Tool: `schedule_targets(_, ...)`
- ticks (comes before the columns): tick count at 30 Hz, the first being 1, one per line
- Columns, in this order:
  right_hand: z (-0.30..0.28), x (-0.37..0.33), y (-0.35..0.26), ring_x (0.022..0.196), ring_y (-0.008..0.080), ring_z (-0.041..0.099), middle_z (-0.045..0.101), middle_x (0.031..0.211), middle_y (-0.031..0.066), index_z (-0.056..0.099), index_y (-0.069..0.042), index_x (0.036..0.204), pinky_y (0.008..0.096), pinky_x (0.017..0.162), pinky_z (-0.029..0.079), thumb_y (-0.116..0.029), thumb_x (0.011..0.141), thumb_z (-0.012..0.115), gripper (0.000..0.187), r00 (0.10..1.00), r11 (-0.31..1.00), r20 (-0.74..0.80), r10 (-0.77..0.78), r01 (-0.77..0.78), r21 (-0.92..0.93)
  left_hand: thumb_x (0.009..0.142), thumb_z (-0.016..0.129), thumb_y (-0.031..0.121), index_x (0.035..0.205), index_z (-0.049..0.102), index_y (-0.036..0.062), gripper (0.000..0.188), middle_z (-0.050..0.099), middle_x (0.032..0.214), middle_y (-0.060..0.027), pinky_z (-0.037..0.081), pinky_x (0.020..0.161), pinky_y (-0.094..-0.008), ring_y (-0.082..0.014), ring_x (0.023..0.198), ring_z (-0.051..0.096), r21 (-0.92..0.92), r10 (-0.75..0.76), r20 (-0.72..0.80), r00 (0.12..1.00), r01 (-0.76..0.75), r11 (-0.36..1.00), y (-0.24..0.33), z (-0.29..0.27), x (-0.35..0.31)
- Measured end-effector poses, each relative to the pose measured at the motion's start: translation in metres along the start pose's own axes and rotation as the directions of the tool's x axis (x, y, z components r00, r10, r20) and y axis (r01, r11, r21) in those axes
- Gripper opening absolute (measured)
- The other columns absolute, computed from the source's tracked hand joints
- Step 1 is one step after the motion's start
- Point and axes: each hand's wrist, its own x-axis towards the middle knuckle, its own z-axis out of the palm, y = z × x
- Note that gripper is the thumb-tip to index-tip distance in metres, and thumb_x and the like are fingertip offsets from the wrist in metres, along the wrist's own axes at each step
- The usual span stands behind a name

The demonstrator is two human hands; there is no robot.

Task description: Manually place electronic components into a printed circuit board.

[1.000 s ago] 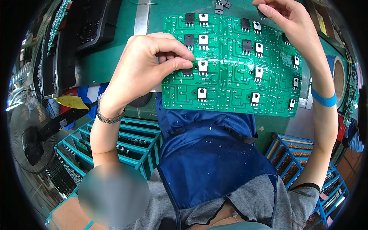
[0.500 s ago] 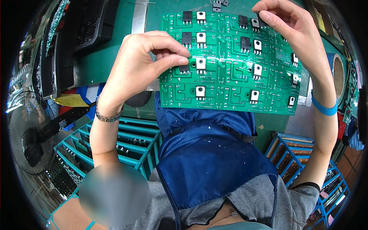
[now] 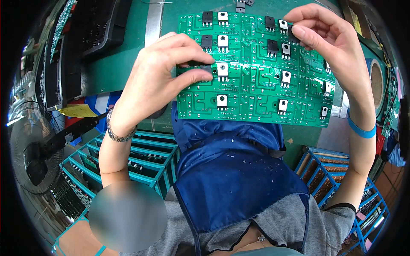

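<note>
A green circuit board [image 3: 252, 91] lies in front of me, carrying rows of black transistors [image 3: 272, 48] and white-faced transistors [image 3: 222, 101]. At its left side, the thumb and forefinger of my left hand [image 3: 164, 68] close around a black transistor [image 3: 206, 67], partly covered by the thumb. My right hand [image 3: 324, 38] is over the board's far right corner. A dark transistor [image 3: 294, 37] shows under its bent thumb and forefinger, and the other fingers curl behind. The hand hides part of the board's right column.
Loose black transistors [image 3: 241, 6] lie beyond the board on the green table [image 3: 124, 64]. A black tray [image 3: 106, 30] stands at the far left, a cardboard roll [image 3: 376, 83] at the right. Below are blue racks [image 3: 160, 170] of boards and, at the left, a fan [image 3: 36, 149].
My left thumb and forefinger have spread slightly around the black transistor. My right hand has come down a little toward the board with the dark transistor. The board has barely shifted.
</note>
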Motion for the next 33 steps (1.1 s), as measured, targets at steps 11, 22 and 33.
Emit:
schedule_targets(11, 0.002, -0.021, 0.005, 0.082, 0.0051, 0.058, 0.064, 0.089, -0.0001, 0.064, 0.0, 0.112, 0.0201, 0.073, 0.047, -0.016, 0.093, 0.068, 0.025, 0.997, 0.998, 0.057, -0.054, 0.052, 0.038, 0.073, 0.078, 0.0, 0.103, 0.072, 0.005, 0.031, 0.065, 0.099, -0.0087, 0.052, 0.08, -0.0327, -0.0238, 0.091, 0.065, 0.081, -0.033, 0.001, 0.999, 0.033, 0.996, 0.009, 0.004, -0.007)
schedule_targets(22, 0.0, -0.029, 0.012, 0.08, 0.0043, 0.057, 0.063, 0.087, -0.0008, 0.064, 0.0, 0.11, 0.0196, 0.073, 0.048, -0.015, 0.094, 0.068, 0.023, 0.998, 0.998, 0.063, -0.029, 0.025, 0.063, 0.071, 0.078, -0.001, 0.103, 0.072, 0.0037, 0.033, 0.065, 0.098, -0.0099, 0.053, 0.079, -0.0317, -0.0243, 0.091, 0.066, 0.128, -0.01, -0.066, 0.998, 0.019, 0.992, 0.016, 0.01, -0.011)
schedule_targets(33, 0.005, -0.039, 0.007, 0.08, 0.0042, 0.058, 0.063, 0.087, -0.0008, 0.064, 0.001, 0.111, 0.0189, 0.072, 0.048, -0.012, 0.092, 0.069, 0.023, 0.999, 0.994, 0.047, 0.011, -0.016, 0.111, 0.07, 0.078, -0.002, 0.102, 0.073, 0.002, 0.033, 0.066, 0.099, -0.0094, 0.053, 0.079, -0.0322, -0.0239, 0.091, 0.065, 0.127, 0.065, -0.101, 0.993, -0.052, 0.991, 0.004, 0.016, -0.019)
